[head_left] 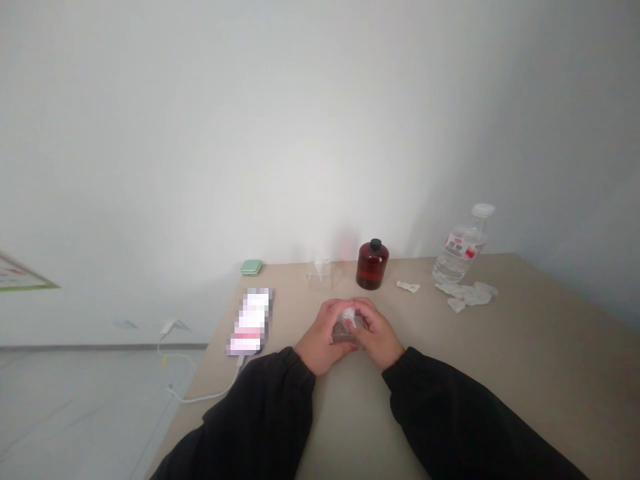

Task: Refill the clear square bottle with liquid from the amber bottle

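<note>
Grip of both hands is closed around a small clear container [343,335], the left hand [320,339] curved along its left side and the right hand [379,335] along its right. Fingers meet or nearly meet behind it; the right thumb lies over its upper front, by a whitish piece [349,312] at the top, and the rest is largely covered. Hands and container are near the middle of the beige counter [350,427], black sleeves [260,413] reaching the wrists.

Just beyond stands a brown-red bottle [371,268] with a black cap, and left of it a clear box [320,279] with something white at its top. Farther left are a green case [251,268] and a phone [251,320] with a white cable [205,400] at its near end. To the right lie a scrap of tissue [409,287] and crumpled tissue [470,295], near a water bottle [459,250] with a white cap.
</note>
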A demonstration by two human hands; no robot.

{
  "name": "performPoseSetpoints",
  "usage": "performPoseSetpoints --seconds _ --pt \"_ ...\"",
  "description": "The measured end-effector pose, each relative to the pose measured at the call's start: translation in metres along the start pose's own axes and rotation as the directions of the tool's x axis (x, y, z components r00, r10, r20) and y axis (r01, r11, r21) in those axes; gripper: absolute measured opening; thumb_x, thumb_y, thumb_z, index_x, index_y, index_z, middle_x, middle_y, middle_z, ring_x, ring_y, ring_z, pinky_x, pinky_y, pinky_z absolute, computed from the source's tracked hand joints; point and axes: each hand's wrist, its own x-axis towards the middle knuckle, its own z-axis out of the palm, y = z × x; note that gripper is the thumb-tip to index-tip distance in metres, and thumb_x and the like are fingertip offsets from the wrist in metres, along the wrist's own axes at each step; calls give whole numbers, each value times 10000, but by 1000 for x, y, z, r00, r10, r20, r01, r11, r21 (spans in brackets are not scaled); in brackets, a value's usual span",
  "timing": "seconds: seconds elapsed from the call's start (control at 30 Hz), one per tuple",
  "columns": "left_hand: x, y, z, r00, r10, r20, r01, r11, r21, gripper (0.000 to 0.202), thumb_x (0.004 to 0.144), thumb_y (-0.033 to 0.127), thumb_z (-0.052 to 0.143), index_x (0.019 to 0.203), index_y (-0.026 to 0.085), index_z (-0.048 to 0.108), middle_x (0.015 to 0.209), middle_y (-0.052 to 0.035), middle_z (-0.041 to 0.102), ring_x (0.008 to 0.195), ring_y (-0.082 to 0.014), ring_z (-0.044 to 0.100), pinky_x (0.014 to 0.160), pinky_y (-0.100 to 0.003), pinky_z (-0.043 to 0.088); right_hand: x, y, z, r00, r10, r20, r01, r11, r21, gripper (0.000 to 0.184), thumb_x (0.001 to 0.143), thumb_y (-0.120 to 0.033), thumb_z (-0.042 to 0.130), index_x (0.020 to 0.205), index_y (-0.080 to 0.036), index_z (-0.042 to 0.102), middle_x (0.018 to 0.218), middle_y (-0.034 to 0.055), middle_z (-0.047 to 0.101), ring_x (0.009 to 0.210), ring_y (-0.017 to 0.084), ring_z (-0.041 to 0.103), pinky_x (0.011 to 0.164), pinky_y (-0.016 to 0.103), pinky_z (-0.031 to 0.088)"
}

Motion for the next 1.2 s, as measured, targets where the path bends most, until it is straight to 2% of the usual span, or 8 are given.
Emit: performPoseSetpoints --seconds 0.27,0.4,0.53,0.7,0.83,1.07,1.2 --pt "1 4 -1 1000 -21 15 21 1000 15 739 703 112 734 1338 279 396 1277 -73 433 1222 -267 426 1082 -464 347 -1 4 3 993 114 -2 -114 991 65 313 794 -411 641 1013 -211 539 963 51 587 890 216 569 824 382 487" --pt "0 2 0 1000 -14 1 14 1000 3 732 692 103 731 1324 275 404 1271 -77 431 1215 -266 433 1079 -475 348 -1 2 1 998 63 -17 -62 997 46 279 818 -466 615 923 -212 568 956 48 568 908 217 569 854 383 474" --pt "0 1 -1 1000 -5 -1 5 1000 -9 740 688 96 726 1328 277 402 1269 -79 434 1220 -263 433 1088 -492 338 -1 3 0 1000 9 0 -9 999 41 301 851 -496 568 939 -210 602 1014 69 548 989 235 565 916 400 452" --pt "1 5 -1 1000 -4 7 4 1000 -2 749 697 97 735 1340 287 403 1265 -73 443 1206 -262 439 1075 -473 354 -2 4 1 997 76 12 -76 994 78 351 806 -481 625 1019 -213 548 990 61 567 929 230 569 861 396 471" --pt "1 6 -1 1000 -8 8 8 1000 7 762 686 81 740 1340 284 406 1264 -70 442 1207 -266 436 1073 -469 355 -3 4 2 991 131 20 -133 985 108 359 798 -469 639 1015 -211 517 948 46 590 875 215 574 820 383 479" --pt "0 1 -1 1000 1 -4 -1 1000 6 745 684 83 730 1325 281 406 1262 -68 438 1208 -267 438 1075 -467 352 -2 5 0 999 39 2 -39 995 93 316 838 -503 587 977 -219 576 1036 66 546 1008 237 555 925 401 449" --pt "0 2 -1 1000 3 8 -3 1000 7 756 686 90 734 1335 282 397 1274 -70 432 1214 -265 434 1081 -460 346 -2 8 0 999 51 10 -52 993 102 336 825 -489 606 1014 -215 557 1018 65 545 975 236 555 890 401 456"
